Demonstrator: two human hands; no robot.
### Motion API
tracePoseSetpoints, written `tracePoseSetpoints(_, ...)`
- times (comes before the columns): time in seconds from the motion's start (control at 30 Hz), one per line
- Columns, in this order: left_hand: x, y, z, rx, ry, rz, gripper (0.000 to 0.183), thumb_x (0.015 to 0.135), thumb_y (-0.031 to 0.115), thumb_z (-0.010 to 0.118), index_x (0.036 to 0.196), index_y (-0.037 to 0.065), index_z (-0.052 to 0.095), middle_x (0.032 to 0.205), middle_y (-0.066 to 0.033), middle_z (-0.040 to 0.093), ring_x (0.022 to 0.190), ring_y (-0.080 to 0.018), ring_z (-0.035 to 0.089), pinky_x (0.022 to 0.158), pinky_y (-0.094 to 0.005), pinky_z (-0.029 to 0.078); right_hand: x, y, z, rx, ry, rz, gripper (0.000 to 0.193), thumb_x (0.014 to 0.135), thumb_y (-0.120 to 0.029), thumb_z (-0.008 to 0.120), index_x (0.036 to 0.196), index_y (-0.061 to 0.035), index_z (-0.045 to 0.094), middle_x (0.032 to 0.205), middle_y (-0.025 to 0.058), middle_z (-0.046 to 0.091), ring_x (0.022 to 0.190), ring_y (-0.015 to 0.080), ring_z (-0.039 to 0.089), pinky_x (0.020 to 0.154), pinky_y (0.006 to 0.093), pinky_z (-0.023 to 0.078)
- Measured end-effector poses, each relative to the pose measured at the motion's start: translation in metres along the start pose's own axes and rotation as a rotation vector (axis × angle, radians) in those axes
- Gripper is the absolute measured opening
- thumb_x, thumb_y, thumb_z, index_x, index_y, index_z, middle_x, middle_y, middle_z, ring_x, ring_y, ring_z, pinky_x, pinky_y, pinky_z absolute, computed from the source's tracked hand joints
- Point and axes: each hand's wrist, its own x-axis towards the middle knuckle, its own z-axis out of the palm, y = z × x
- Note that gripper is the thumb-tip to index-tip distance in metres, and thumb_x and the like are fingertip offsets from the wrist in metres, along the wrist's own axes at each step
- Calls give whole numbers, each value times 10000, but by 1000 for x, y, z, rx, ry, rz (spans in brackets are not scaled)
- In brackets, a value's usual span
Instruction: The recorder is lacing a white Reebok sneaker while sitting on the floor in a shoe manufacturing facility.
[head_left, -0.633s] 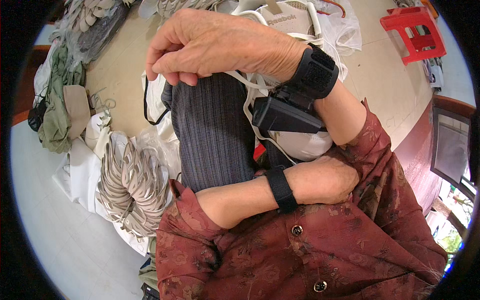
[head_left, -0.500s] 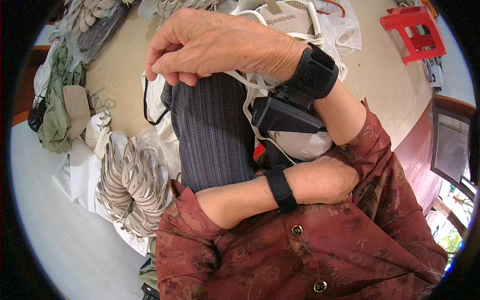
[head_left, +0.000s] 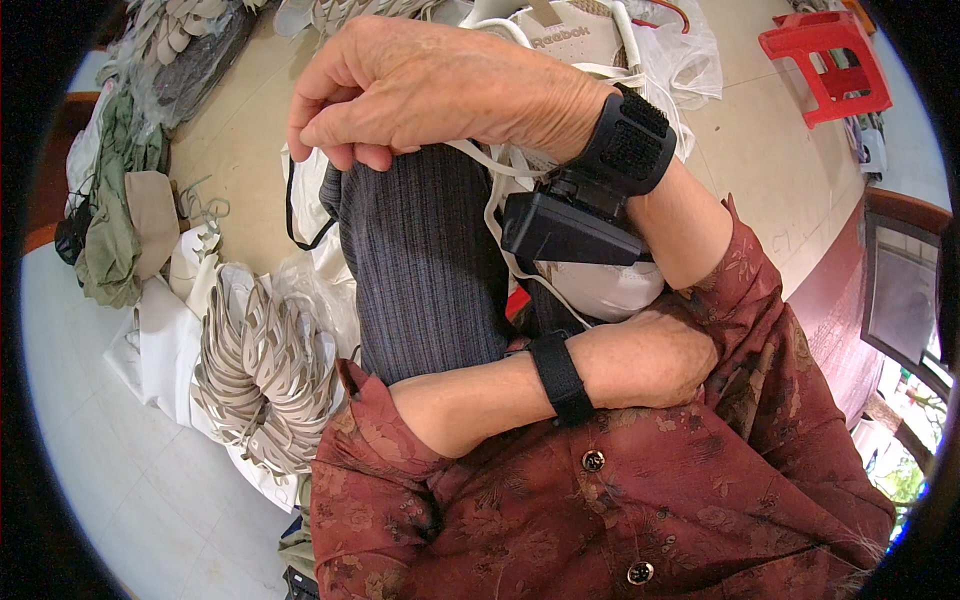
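My right hand [head_left: 400, 90] hangs limply over my knee in dark striped trousers [head_left: 420, 260]. Its fingers are loosely curled, with nothing visible in them. A black strap with a black box-shaped device [head_left: 575, 230] is fastened on that wrist. My left forearm lies across my lap and wears a black band [head_left: 562, 378]. My left hand [head_left: 665, 360] is tucked under my right elbow, its fingers hidden. Beyond my right wrist are a beige shoe part [head_left: 570, 35] with white edging and a white strap [head_left: 495, 215], partly covered by my arm.
A looped bundle of grey-white cut pieces [head_left: 240, 370] lies to my left on white cloth. Farther left are green fabric [head_left: 110, 250] and a beige piece [head_left: 152, 225]. More stacked pieces [head_left: 190, 30] lie far left. A red stool [head_left: 830, 65] stands far right, beyond a clear plastic bag [head_left: 690, 70].
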Motion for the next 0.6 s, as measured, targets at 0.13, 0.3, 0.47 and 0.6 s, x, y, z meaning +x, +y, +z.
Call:
tracePoseSetpoints(0.13,2,2,-3,27,-47,-33,244,878,223,594,891,-21,601,854,-214,655,827,-403,660,756,-474,518,0,2,0,18,23,-26,250,815,-212,642,879,13,731,654,36,649,560,106,586,501,259,439)
tracePoseSetpoints(0.3,-1,1,-3,11,-28,-4,247,895,237,583,911,-10,588,861,-201,640,836,-395,653,762,-466,513,0,0,1,28,21,-40,255,820,-215,645,898,11,735,671,36,656,571,105,590,507,258,440)
tracePoseSetpoints(0.47,-2,1,-2,19,-18,3,243,906,242,575,927,0,577,870,-192,630,839,-392,647,770,-470,508,1,2,1,23,15,-24,261,819,-213,643,920,10,736,690,40,665,580,105,596,517,259,449)
tracePoseSetpoints(0.6,-3,0,0,7,-13,5,239,906,244,575,925,5,574,868,-191,626,835,-391,641,766,-475,505,0,1,0,20,15,-33,266,823,-215,634,927,7,737,701,39,670,585,103,601,518,255,452)
